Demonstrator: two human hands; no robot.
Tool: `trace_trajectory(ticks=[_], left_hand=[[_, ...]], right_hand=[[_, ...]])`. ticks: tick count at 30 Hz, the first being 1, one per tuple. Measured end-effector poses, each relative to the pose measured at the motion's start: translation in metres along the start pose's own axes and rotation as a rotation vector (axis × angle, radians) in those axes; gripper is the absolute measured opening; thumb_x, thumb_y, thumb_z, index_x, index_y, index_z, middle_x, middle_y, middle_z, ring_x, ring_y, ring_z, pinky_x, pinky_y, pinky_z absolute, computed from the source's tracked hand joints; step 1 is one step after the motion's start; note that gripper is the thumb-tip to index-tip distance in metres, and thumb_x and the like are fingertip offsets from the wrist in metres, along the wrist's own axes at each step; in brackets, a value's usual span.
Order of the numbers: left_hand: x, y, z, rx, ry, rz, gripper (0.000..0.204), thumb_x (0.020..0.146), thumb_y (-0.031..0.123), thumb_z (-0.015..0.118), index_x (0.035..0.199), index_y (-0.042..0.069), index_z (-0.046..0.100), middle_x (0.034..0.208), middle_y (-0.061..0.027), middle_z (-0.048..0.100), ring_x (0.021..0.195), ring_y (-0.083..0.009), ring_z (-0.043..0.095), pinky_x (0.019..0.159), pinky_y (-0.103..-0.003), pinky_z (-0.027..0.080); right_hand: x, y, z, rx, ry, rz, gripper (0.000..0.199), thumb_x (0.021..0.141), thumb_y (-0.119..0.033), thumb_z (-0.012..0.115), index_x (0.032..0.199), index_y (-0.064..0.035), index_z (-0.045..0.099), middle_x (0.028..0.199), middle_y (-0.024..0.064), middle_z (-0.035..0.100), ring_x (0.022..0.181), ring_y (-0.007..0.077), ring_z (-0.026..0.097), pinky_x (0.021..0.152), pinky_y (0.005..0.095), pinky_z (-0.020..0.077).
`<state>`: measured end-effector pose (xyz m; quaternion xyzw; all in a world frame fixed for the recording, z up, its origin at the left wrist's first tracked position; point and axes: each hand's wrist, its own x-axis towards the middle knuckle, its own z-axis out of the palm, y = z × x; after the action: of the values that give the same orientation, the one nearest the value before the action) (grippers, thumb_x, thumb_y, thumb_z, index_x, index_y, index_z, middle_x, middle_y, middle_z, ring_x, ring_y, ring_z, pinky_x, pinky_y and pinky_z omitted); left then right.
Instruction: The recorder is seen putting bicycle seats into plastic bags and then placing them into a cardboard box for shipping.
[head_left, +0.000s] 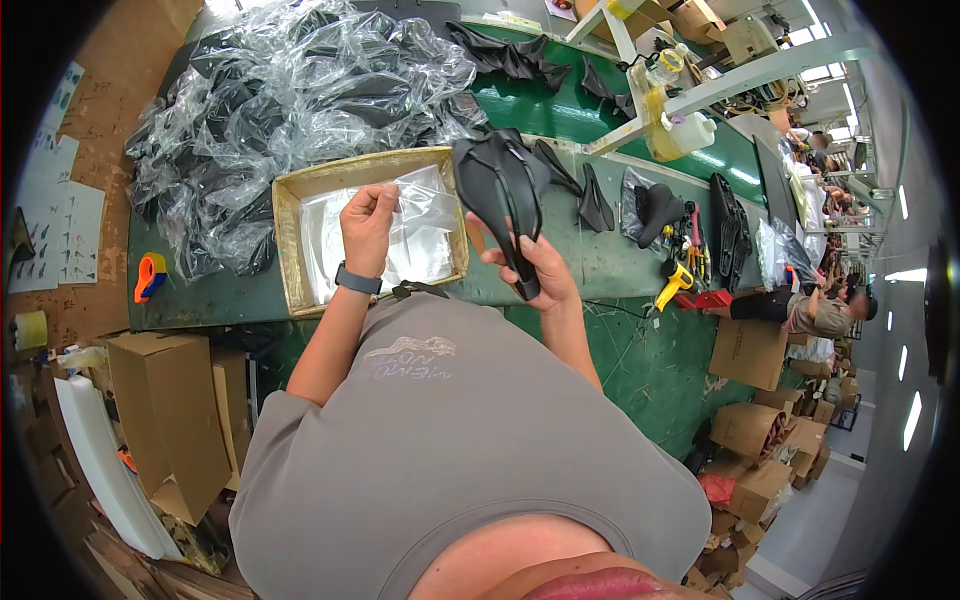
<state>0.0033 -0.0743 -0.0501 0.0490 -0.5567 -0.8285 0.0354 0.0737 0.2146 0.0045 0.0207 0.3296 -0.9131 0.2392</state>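
Observation:
A black bicycle saddle (pixel 495 185) stands tilted with its broad end up, and my right hand (pixel 540 270) is closed round its narrow lower end. My left hand (pixel 368 215) pinches the edge of a clear plastic bag (pixel 428 203), which spreads toward the saddle but does not cover it. Below that bag, a shallow yellowish box (pixel 285 240) holds a stack of flat clear bags (pixel 325 235). More black saddles (pixel 594 200) lie on the green workbench (pixel 225 300) to the right of my right hand.
A large heap of plastic-wrapped saddles (pixel 300 90) covers the bench's left rear. An orange-and-blue tape dispenser (pixel 150 276) stands at left. A yellow heat gun (pixel 676 282) and hand tools (pixel 692 235) are at right. Cardboard boxes (pixel 170 420) stand at left; another person (pixel 815 310) works far right.

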Motion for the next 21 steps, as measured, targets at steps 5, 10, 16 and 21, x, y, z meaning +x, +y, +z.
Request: trace_trajectory(ticks=[5,10,16,21], left_hand=[[0.0,-0.01,0.002,0.106,-0.095,0.007,0.023,0.105,0.025,0.078,0.095,0.004,0.075,0.081,0.0026,0.069,0.071,-0.0038,0.055,0.064,-0.023,0.042],[-0.009,0.007,0.009,0.687,0.053,0.316,0.018,0.093,0.021,0.087,0.093,0.005,0.078,0.08,-0.0058,0.074,0.061,-0.0133,0.057,0.058,-0.031,0.046],[-0.014,0.02,0.011,0.61,0.175,0.375,0.019,0.095,0.019,0.086,0.093,0.002,0.076,0.076,0.0003,0.07,0.064,-0.0065,0.052,0.058,-0.026,0.041],[-0.008,0.002,0.003,0.325,0.182,0.216,0.021,0.097,0.02,0.085,0.091,0.002,0.076,0.076,0.0045,0.069,0.066,-0.0018,0.049,0.057,-0.023,0.039]], right_hand=[[0.025,0.019,0.002,0.151,-0.015,0.119,0.038,0.111,-0.018,0.064,0.143,-0.0008,0.056,0.139,0.0183,0.066,0.124,0.0392,0.071,0.072,0.0321,0.0648],[0.036,0.016,0.028,0.089,0.056,0.162,0.045,0.111,-0.018,0.063,0.148,0.0029,0.051,0.147,0.0235,0.06,0.131,0.0407,0.067,0.094,0.0384,0.0679],[0.033,0.024,0.005,0.257,0.031,0.141,0.049,0.114,-0.019,0.056,0.152,0.0106,0.047,0.163,0.0329,0.042,0.144,0.0428,0.056,0.112,0.0413,0.0613],[0.035,0.021,0.011,0.154,-0.031,0.17,0.057,0.112,-0.021,0.061,0.159,0.0054,0.042,0.167,0.0317,0.038,0.142,0.041,0.058,0.109,0.0391,0.0629]])
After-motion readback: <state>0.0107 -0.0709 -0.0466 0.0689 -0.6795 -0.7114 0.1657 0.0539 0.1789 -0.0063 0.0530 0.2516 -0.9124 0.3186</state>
